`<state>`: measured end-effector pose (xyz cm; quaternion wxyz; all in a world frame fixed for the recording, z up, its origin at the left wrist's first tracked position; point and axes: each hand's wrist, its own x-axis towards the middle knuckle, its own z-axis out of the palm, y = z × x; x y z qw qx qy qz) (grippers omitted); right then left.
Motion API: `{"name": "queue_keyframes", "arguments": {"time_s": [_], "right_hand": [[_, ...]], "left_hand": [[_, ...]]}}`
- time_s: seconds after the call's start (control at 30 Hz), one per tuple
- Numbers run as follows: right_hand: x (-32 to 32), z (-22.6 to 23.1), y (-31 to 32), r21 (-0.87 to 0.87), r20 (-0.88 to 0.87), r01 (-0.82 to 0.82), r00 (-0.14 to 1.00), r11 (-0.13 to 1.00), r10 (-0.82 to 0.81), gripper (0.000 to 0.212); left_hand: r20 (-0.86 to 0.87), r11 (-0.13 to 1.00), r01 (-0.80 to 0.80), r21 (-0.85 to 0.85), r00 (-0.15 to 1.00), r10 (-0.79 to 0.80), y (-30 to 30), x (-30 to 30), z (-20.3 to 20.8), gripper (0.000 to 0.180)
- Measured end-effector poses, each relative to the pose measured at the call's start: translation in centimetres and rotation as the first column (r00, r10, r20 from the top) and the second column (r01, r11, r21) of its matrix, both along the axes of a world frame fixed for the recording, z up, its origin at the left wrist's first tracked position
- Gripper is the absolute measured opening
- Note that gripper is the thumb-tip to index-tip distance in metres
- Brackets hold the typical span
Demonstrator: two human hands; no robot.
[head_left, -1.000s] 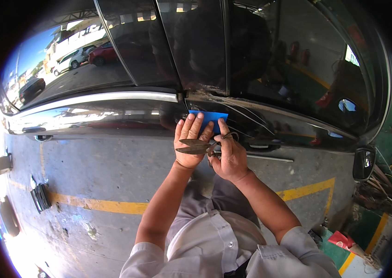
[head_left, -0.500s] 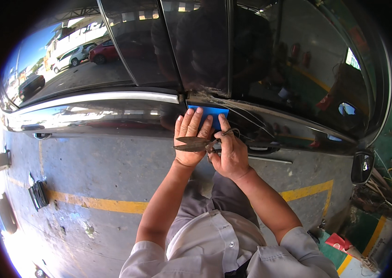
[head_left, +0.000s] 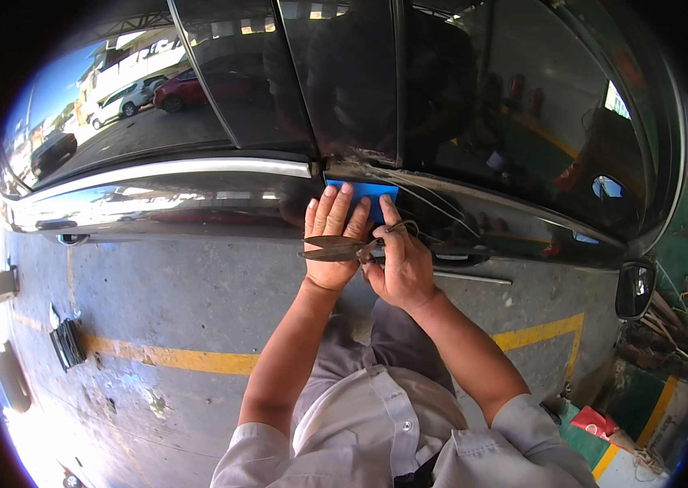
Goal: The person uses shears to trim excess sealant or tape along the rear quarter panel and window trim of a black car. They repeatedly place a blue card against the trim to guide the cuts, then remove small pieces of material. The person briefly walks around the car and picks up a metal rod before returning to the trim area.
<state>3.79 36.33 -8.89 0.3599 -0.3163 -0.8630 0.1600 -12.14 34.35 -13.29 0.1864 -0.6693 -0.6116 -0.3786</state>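
I stand close to a dark car door [head_left: 197, 215]. My left hand [head_left: 329, 244] lies flat against the door just under the window, its fingers pressing a blue plastic card [head_left: 370, 193] onto the panel. My right hand [head_left: 402, 267] is closed around the handles of a pair of metal shears [head_left: 336, 248]. The blades are nearly closed and point left across the back of my left hand. The two hands touch each other.
Tinted window glass [head_left: 344, 81] rises above the chrome trim strip [head_left: 173, 169]. The door handle [head_left: 459, 259] sits just right of my right hand, with the side mirror [head_left: 635, 289] further right. A yellow line [head_left: 165, 356] crosses the concrete floor. Red clutter [head_left: 596, 423] lies at lower right.
Almost nothing has changed. Both hands stay at the same spot on the door, with the shears still lying across the left hand.
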Motion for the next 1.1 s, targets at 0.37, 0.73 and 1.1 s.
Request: {"name": "queue_keyframes", "arguments": {"time_s": [0.37,0.73,1.1], "right_hand": [[0.2,1.3,-0.2,-0.109,0.008,0.036,0.999,0.993,-0.035,0.044],[0.3,1.1,-0.3,-0.144,0.147,0.076,0.988,0.987,-0.055,0.057],[0.8,1.4,-0.4,-0.281,0.156,0.085,0.987,0.956,-0.042,0.074]], "left_hand": [[-0.068,0.998,-0.013,-0.054,0.998,0.009,-0.2,0.6,2.2,0.042],[-0.025,0.969,-0.045,-0.241,0.999,0.04,-1.9,1.8,1.0,0.05],[0.214,0.968,-0.013,-0.251,0.974,0.069,-3.6,4.0,-0.4,0.048]]}}
